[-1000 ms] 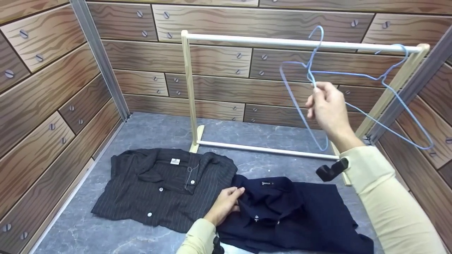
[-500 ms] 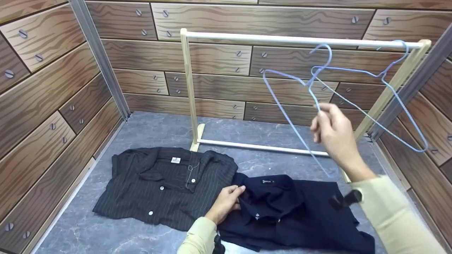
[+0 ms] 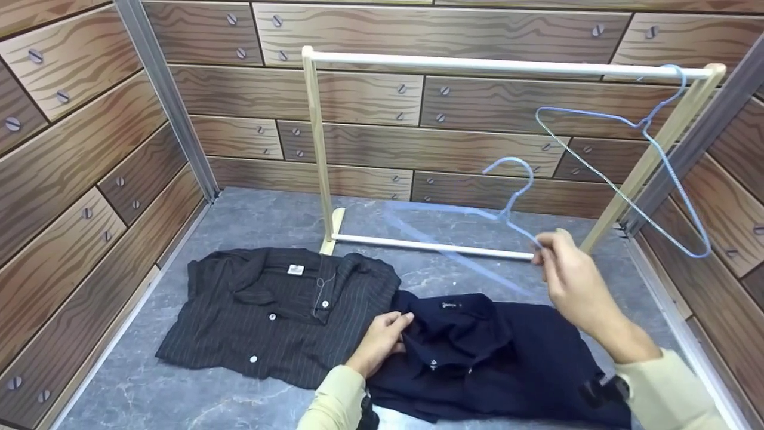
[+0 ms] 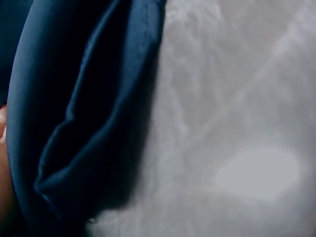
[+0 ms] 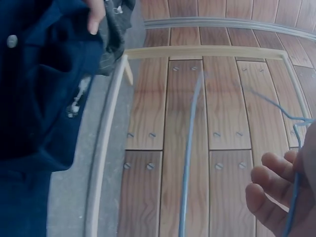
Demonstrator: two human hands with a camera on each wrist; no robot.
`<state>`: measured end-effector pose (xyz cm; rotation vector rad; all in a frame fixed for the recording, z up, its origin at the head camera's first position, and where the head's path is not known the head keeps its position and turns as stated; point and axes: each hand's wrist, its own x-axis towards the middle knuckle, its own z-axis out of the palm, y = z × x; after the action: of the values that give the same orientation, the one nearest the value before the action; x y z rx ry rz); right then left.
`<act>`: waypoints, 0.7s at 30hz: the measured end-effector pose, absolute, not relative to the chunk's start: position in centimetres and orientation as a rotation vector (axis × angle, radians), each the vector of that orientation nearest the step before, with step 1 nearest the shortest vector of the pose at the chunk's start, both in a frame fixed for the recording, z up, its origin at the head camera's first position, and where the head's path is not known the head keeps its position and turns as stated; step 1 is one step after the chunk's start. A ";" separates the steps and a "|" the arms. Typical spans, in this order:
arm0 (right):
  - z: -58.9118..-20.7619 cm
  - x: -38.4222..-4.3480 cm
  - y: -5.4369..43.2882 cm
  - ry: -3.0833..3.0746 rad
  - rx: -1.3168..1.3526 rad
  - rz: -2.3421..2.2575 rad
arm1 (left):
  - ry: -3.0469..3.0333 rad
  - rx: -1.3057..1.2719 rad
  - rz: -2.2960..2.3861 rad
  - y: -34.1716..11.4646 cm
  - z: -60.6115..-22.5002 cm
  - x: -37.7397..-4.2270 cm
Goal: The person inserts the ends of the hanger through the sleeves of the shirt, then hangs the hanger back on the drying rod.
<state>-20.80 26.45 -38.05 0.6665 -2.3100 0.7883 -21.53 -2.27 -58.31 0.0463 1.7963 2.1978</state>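
My right hand [image 3: 570, 283] grips a blue wire clothes hanger [image 3: 512, 203] by one sloping shoulder, its hook pointing up. The hanger is tilted and blurred in front of the rack's lower bar. In the right wrist view, curled fingers [image 5: 271, 190] surround the wire. A navy shirt [image 3: 531, 352] lies on the floor below, its collar [image 3: 462, 307] spread open. With thumb and fingers, my left hand [image 3: 382, 343] pinches the shirt near the left side of its collar. Folds of navy cloth [image 4: 98, 123] hide most of that hand in the left wrist view.
A dark pinstriped shirt [image 3: 239, 334] lies left of the navy one. Behind stands a clothes rack with a white top rail [image 3: 453, 61] and wooden posts. Another blue hanger [image 3: 665, 158] hangs at its right end. Wood-patterned walls [image 3: 352, 143] enclose the grey floor [image 3: 149, 382].
My right hand has brought the hanger down from beside the top rail, tilting it over as it lowers. The left hand has stayed at the navy collar.
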 end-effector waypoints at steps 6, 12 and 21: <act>-39.5 -19.7 27.5 -2.288 0.737 0.655 | 1.821 0.053 2.193 -2.2 -58.4 -21.5; -40.1 -18.9 28.3 -2.313 0.698 0.579 | 1.885 0.046 2.147 -2.1 -58.2 -21.5; -40.9 -18.2 30.3 -2.306 0.739 0.490 | 2.154 0.046 1.917 -1.7 -56.8 -21.3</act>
<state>-18.16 30.30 -40.86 0.7388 -2.3058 0.4904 -21.30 -1.68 -56.77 0.0462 2.1537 1.9169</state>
